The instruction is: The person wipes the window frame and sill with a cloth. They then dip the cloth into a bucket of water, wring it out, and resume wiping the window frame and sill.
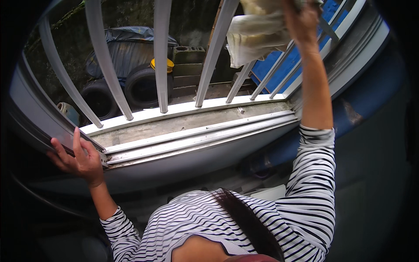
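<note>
My right hand [304,21] is raised at the upper right, in front of the window grille. A pale, yellowish-white cloth [258,36] is gripped in it and hangs loosely to the left, slightly blurred. The cloth hides the upper part of some white metal bars [212,59]. At the lower left, my left hand [80,157] rests with spread fingers against the sliding window's frame [49,111]; it holds nothing. Between the hands runs the white sliding window track [199,136], with a dirty concrete sill [183,122] behind it.
Beyond the bars are old tires [144,85], a yellow round object [165,65], hollow concrete blocks [190,54] and a covered pile [127,42]. A blue panel [271,72] stands outside at the right. Indoors, a blue padded-looking surface [366,98] lies beside my right arm.
</note>
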